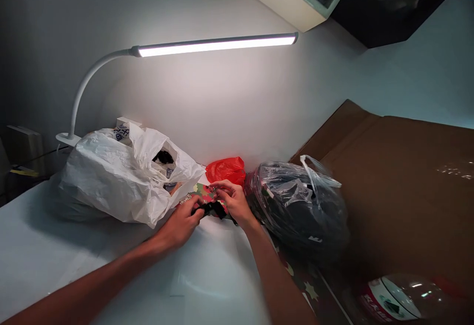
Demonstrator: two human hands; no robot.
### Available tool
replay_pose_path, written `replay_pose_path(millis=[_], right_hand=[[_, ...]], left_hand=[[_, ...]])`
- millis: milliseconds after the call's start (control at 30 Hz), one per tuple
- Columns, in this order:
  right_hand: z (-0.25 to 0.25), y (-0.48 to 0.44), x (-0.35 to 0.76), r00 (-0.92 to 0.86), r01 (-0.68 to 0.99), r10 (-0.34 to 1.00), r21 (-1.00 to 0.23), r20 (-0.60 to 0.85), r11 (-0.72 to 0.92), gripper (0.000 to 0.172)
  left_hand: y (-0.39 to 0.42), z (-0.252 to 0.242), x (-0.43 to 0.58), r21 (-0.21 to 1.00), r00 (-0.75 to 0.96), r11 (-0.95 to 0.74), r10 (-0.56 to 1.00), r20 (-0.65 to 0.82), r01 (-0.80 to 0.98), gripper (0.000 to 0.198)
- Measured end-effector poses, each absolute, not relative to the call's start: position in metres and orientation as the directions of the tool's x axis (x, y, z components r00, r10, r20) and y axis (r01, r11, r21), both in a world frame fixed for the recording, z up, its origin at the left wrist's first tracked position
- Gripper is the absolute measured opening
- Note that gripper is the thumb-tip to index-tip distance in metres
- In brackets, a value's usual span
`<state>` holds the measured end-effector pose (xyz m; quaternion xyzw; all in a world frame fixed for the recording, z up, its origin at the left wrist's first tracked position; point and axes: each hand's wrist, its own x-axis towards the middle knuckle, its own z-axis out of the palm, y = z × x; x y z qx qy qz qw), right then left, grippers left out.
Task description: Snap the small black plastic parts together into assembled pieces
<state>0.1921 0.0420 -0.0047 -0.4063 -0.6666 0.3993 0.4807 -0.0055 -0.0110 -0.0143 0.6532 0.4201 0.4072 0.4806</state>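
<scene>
My left hand [187,218] is closed on one end of a small black strap-like piece [213,208], whose exact kind I cannot make out. Just right of it, my right hand [233,202] has thumb and fingertips pinched together above the black piece. Whatever lies between those fingertips is too small to name. Under and behind both hands shows a red and green patterned sheet [202,189] with pale shapes. A small heap of tiny light-coloured bits [185,198] sits beside my left fingers.
A stuffed white plastic bag [107,182] stands left, a red bag [225,170] behind, a clear bag of dark contents [296,206] right. A lit lamp [218,45] arches over the white table [207,275]. Cardboard [403,186] and a plastic bottle [400,298] are at right.
</scene>
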Motion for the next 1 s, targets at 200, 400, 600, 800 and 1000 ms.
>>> replay_pose_path(millis=[200,400,600,800,1000], right_hand=[[-0.017,0.023,0.19,-0.084,0.02,0.95,-0.952,0.301,0.304,0.038],[-0.019,0.019,0.183,-0.02,-0.003,0.948,-0.949,0.316,0.316,0.041],[-0.017,0.008,0.17,0.045,0.067,0.915,-0.915,0.4,0.397,0.03],[-0.021,0.004,0.161,0.083,0.202,0.876,-0.869,0.474,0.451,0.026],[-0.019,0.0,0.164,0.118,0.259,0.862,-0.853,0.493,0.453,0.027]], left_hand=[[-0.006,-0.005,-0.003,0.963,0.423,0.263,0.88,-0.214,-0.059,0.035],[-0.005,-0.007,-0.001,0.953,0.404,0.3,0.879,-0.255,-0.051,0.037],[-0.007,-0.005,0.002,0.965,0.395,0.259,0.892,-0.222,-0.043,0.043],[-0.01,-0.005,0.003,0.976,0.387,0.215,0.903,-0.189,-0.026,0.043],[-0.01,-0.009,0.001,0.985,0.4,0.171,0.906,-0.143,-0.035,0.049]])
